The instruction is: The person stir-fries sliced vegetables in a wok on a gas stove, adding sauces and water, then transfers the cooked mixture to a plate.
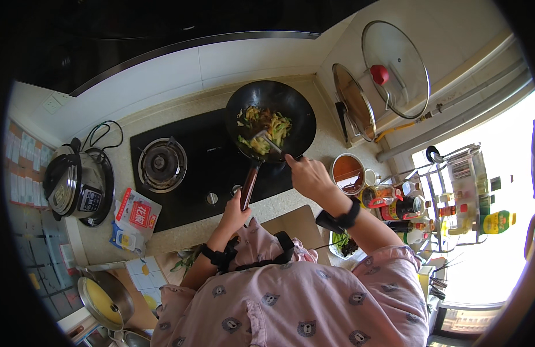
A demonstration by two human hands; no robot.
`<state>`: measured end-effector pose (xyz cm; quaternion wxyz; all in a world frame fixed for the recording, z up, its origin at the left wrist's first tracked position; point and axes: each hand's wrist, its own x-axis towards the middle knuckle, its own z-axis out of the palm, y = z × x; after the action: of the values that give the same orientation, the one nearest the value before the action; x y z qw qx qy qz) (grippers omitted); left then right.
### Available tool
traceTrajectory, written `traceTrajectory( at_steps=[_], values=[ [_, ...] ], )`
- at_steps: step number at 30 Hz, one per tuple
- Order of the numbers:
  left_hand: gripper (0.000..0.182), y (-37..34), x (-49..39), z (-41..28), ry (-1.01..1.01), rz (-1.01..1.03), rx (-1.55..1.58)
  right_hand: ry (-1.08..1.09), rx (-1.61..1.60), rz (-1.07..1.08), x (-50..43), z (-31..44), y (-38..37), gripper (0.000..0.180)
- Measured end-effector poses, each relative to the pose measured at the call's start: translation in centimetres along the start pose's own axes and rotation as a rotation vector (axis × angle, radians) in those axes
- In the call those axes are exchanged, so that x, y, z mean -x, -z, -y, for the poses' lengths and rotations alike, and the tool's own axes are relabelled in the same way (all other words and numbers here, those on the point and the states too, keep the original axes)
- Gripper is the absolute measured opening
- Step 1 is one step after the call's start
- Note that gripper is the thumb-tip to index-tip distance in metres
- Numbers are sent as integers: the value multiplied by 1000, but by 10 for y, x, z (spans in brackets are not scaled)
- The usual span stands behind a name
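A dark wok [300, 112] sits over the right side of the black gas hob [198, 139], with chopped vegetables [279, 126] in its bowl. The wok's brown handle [250, 182] points towards me, and my left hand [235, 214] is closed around its lower end. My right hand [308, 175] grips the dark handle of a metal spatula [271, 144], whose blade lies among the vegetables. Both of my wrists wear black bands. Under my right forearm, a container of green vegetables [341, 245] is partly hidden.
Left of the hob's bare burner [162, 165] stand an electric pressure cooker [83, 191] and food packets [137, 212]. A pot of reddish liquid [347, 169], sauce bottles [380, 196] and a metal rack [439, 162] are at right. Glass lids [395, 52] hang beyond.
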<state>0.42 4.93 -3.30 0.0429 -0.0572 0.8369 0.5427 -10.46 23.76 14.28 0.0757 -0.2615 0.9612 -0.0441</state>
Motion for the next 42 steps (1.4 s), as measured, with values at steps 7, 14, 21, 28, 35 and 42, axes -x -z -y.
traceTrajectory(
  at_steps=[7, 14, 21, 28, 35, 42],
  values=[
    [57, 0, -1, -6, 33, 42, -17, -145, -160, 34, 69, 13, 38, 38],
    [56, 2, 1, -18, 85, 81, -1, -336, -171, -170, -6, -29, -38, 39],
    [58, 4, 1, -16, 60, 81, 7, -536, -733, -482, 1, -88, -42, 41],
    [61, 8, -2, -16, 71, 98, 5, -783, -1863, -86, -67, -106, -83, 21],
    [62, 6, -2, -11, 46, 49, 11, -92, -470, -314, -11, -32, -60, 36],
    [60, 5, -2, -7, 19, 29, -7, -213, -350, -113, 73, 0, 8, 36]
  ],
)
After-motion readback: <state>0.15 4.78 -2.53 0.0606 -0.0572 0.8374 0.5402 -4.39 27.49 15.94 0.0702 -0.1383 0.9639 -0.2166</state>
